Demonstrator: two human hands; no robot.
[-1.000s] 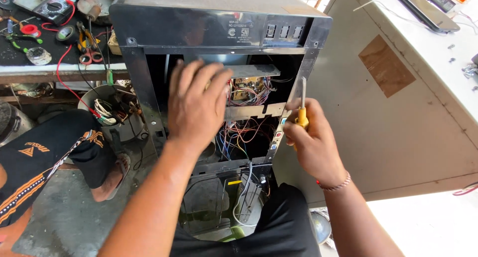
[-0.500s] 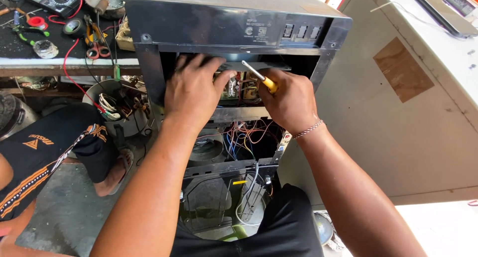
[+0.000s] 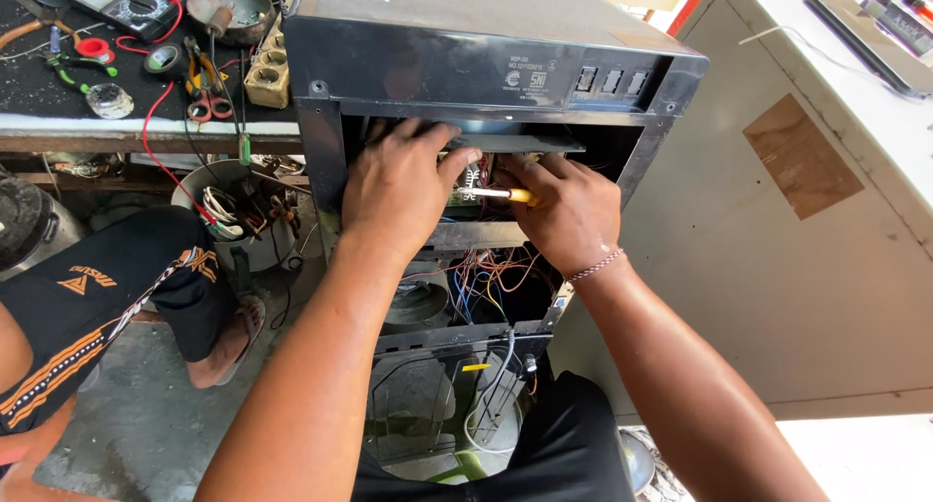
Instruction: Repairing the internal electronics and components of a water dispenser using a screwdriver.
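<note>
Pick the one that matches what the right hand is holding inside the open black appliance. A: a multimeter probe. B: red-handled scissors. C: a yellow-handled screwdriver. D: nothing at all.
C: the right hand grips a yellow-handled screwdriver whose shaft points left toward the wiring in the upper opening of the black appliance, while the left hand rests beside it.

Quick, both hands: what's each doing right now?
Left hand: open, fingers resting inside the black appliance.
Right hand: closed on the yellow-handled screwdriver.
</note>
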